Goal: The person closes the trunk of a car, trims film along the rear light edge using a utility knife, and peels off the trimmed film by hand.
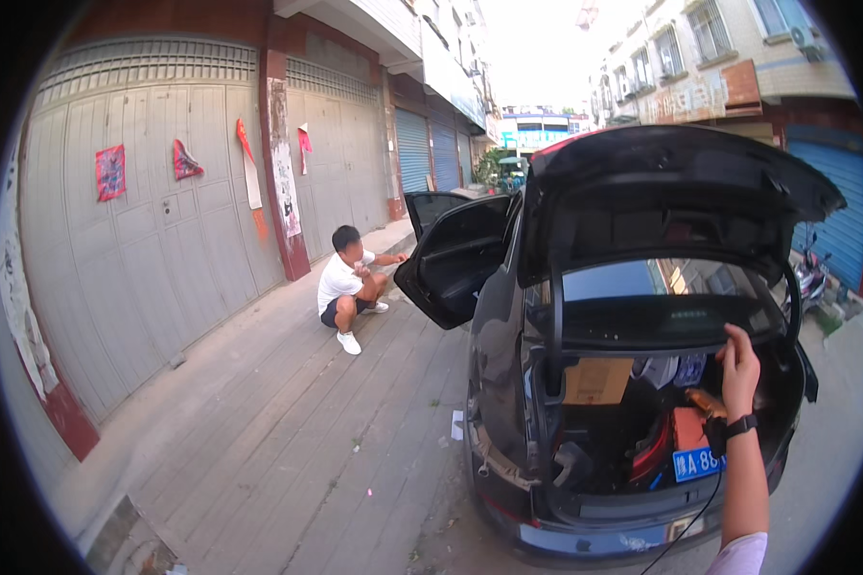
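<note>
My right hand point(739, 372) is raised in front of the open trunk of a dark car point(497, 383), its fingers pointing up and apart from the raised trunk lid point(676, 182). It seems to hold nothing. A black watch or band point(740, 425) is on that wrist, and a thin black cable point(697, 513) hangs beside the forearm. Behind my hand, the trunk holds a cardboard box point(596, 380), an orange-red box point(689, 428), an orange package point(706, 401), a curved red and black piece point(651, 450) and a blue licence plate point(695, 464). My left hand is out of the picture.
At the left, a person point(339, 286) in white crouches beside an open car door point(458, 259). Grey metal doors point(153, 211) line the paved walkway point(288, 460). A parked motorbike point(812, 273) stands at the right. White paper point(457, 425) lies near the rear wheel area.
</note>
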Available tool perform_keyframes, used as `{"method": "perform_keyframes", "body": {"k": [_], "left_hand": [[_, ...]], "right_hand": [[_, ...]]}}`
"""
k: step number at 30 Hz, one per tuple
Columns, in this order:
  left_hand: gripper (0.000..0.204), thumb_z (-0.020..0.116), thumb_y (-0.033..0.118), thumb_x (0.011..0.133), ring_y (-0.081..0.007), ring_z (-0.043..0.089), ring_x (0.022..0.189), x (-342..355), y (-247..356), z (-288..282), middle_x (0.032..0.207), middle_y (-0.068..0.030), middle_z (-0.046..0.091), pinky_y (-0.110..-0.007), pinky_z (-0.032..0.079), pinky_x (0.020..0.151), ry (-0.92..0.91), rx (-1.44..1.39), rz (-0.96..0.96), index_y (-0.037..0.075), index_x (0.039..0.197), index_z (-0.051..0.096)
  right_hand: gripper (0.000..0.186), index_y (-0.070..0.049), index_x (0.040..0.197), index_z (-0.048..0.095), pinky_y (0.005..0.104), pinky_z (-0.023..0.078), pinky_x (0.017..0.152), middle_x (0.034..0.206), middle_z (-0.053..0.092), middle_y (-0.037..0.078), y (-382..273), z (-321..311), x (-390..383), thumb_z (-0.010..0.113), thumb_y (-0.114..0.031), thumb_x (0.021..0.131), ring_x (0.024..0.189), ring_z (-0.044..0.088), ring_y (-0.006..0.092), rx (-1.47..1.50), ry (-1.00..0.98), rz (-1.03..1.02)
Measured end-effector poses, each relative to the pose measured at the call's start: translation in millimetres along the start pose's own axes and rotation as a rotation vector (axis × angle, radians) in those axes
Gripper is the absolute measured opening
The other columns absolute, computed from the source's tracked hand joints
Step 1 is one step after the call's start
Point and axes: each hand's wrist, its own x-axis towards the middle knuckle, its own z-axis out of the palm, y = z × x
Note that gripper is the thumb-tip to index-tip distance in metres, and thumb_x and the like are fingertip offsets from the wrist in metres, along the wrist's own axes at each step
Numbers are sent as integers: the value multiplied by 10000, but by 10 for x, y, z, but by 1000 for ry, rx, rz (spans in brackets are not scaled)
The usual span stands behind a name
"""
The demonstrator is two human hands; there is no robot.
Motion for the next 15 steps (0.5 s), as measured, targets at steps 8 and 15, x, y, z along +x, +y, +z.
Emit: {"method": "perform_keyframes", "body": {"k": [8, 15], "left_hand": [[418, 573, 360, 830, -308, 652, 893, 974, 880, -298, 948, -132, 691, -436, 504, 826, -82, -62, 58, 99, 1148, 649], [193, 601, 252, 769, -272, 664, 887, 536, 1579, -67, 925, -119, 692, -413, 524, 755, -105, -302, -143, 120, 835, 726]], "right_hand": [[466, -171, 1393, 388, 401, 219, 1107, 1450, 368, 35, -1250, 597, 2375, 438, -338, 961, 1349, 325, 221, -830, 449, -752], [384, -166, 1335, 437, 507, 274, 1066, 1356, 451, 23, -611, 732, 3489, 372, -149, 958, 1283, 399, 232, -1181, 319, -862]]}}
